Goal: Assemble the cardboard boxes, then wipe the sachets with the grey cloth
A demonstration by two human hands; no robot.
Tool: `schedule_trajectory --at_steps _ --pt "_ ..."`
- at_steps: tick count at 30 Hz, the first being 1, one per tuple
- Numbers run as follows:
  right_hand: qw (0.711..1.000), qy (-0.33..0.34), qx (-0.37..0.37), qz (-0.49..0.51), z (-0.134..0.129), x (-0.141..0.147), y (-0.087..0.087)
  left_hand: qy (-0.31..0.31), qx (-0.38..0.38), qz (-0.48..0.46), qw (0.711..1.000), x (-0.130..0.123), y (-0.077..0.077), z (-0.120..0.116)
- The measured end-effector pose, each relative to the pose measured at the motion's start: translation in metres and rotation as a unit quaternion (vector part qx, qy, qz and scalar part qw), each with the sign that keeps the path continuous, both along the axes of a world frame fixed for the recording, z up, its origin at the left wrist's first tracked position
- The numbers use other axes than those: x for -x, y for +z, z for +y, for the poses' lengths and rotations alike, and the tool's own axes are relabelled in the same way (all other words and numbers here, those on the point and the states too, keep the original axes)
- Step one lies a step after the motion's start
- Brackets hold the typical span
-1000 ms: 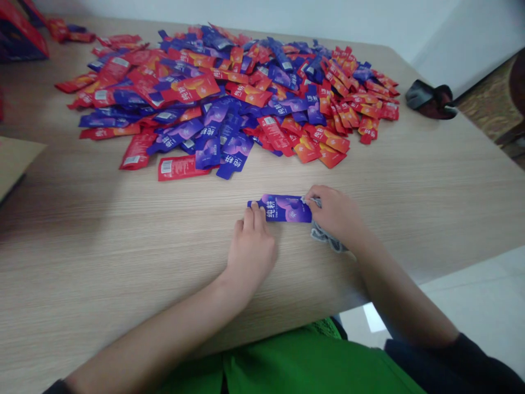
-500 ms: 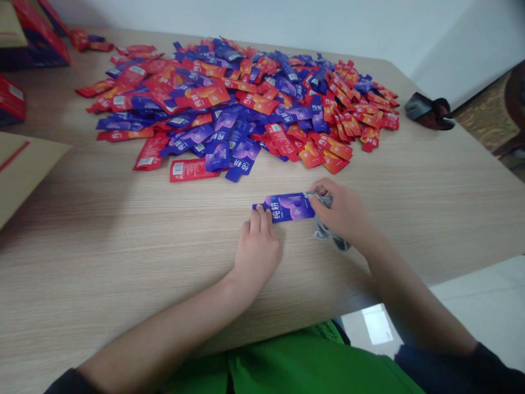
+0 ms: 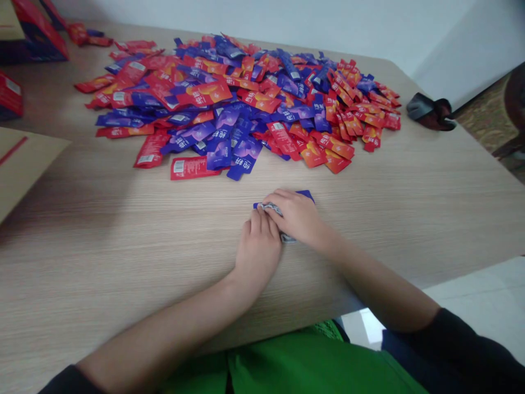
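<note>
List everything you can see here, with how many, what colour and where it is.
Packet under the hands: one, blue, mostly hidden
Cloth: one, grey, at the right hand
Piled packets: too many to count, red-orange and blue-purple, across the table's far side
Small group of packets: a few, red and blue, far left
Boxes: at least two, red and dark blue, left edge
Cardboard flaps: two, tan, left edge
Glossy object: one, dark, far right; unclear what
Table: one, light wood
Wall: pale, behind
Floor: pale, lower right
Garment: green, bottom
Sleeves: two, dark, bottom corners
Left hand: one, bare, centre
Right hand: one, bare, centre, over the packet
</note>
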State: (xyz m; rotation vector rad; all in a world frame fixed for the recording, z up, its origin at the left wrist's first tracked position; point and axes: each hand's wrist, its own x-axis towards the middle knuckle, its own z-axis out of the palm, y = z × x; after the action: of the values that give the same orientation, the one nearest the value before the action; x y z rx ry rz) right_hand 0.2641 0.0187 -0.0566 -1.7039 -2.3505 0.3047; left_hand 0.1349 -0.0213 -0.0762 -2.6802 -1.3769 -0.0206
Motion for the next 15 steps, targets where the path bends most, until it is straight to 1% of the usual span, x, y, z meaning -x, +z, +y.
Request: schedule_trajectory --at_steps 5,8,15 --pt "0.999 -0.033 -0.021 -0.029 -0.003 -0.003 -0.003 0.012 0.001 0.015 1.000 -0.002 0.004 0.000" --pt "0.997 -0.059 -0.035 -0.037 -0.006 -0.009 -0.004 0.008 0.011 0.021 1.000 -0.003 0.008 0.000" --pt "0.991 -0.124 -0.023 -0.041 -0.010 -0.029 0.000 0.021 0.025 0.016 0.999 -0.005 0.009 -0.001"
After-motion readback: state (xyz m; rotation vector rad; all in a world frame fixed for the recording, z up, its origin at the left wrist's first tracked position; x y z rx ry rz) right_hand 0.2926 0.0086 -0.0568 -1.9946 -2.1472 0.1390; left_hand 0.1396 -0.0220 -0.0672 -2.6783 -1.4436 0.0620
